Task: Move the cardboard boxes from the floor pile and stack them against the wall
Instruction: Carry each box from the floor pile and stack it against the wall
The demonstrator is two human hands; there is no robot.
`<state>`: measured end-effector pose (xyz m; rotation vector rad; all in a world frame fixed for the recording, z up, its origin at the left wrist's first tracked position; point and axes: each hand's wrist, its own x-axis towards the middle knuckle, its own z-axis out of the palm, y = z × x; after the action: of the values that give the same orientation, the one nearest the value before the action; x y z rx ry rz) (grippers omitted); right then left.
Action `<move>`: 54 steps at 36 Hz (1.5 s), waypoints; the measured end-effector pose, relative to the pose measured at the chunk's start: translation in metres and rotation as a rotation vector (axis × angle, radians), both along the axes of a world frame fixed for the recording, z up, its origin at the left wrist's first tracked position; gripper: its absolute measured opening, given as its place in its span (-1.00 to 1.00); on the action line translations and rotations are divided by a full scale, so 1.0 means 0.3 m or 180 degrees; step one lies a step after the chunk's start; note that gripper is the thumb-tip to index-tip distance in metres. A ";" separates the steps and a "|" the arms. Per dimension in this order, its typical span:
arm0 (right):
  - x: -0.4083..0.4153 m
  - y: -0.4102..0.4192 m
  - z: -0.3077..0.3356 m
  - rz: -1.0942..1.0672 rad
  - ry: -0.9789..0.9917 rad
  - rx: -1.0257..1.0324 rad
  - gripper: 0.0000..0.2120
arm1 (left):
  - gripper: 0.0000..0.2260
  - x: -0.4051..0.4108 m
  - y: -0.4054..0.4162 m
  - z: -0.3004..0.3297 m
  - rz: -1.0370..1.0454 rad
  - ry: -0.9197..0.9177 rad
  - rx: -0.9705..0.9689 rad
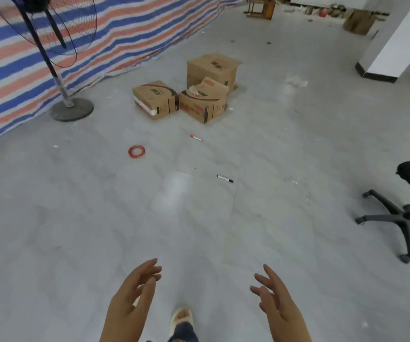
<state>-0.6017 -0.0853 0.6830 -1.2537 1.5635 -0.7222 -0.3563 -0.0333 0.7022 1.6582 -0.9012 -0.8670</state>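
Floor (75, 218) of pale grey tile is stretching ahead of you, with a striped tarp (125, 38) hanging along the left. You are holding your left hand (132, 299) and right hand (278, 302) out low, fingers spread wide, touching nothing. The cardboard boxes (194, 95) are sitting clustered well ahead near the tarp, one's flaps standing open.
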 end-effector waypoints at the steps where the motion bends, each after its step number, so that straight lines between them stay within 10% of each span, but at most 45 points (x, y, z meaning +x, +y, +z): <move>1: 0.024 -0.057 0.004 -0.0001 0.0009 0.0024 -0.51 | -0.52 0.016 -0.058 -0.001 -0.0051 -0.0012 0.0047; 8: 0.105 -0.405 0.007 -0.0019 0.0038 0.0309 -0.70 | -0.46 0.085 -0.401 -0.022 -0.0228 -0.0057 0.0296; 14: 0.111 -0.775 -0.061 0.0039 0.0161 0.0480 -0.05 | -0.46 0.120 -0.744 -0.066 -0.0061 -0.0066 0.0385; 21: 0.112 -1.349 -0.019 0.0215 0.0095 0.0299 -0.73 | -0.50 0.086 -1.258 -0.078 0.0216 0.0026 0.0241; 33: 0.039 -2.094 -0.003 0.0300 0.0069 0.0330 -0.36 | -0.47 0.027 -2.015 -0.049 0.0312 0.0049 0.0221; 37: 0.082 -2.300 -0.003 0.0157 0.0128 0.0389 -0.72 | -0.45 0.063 -2.236 -0.081 0.0323 0.0078 0.0350; 54: 0.352 -3.438 -0.013 -0.0109 -0.0210 0.0267 -0.69 | -0.65 0.425 -3.414 -0.007 0.0117 -0.0159 0.0318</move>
<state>-0.4960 -1.1166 0.6791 -1.1332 1.5489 -0.7056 -0.2288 -1.0575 0.7002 1.7842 -0.8707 -0.8609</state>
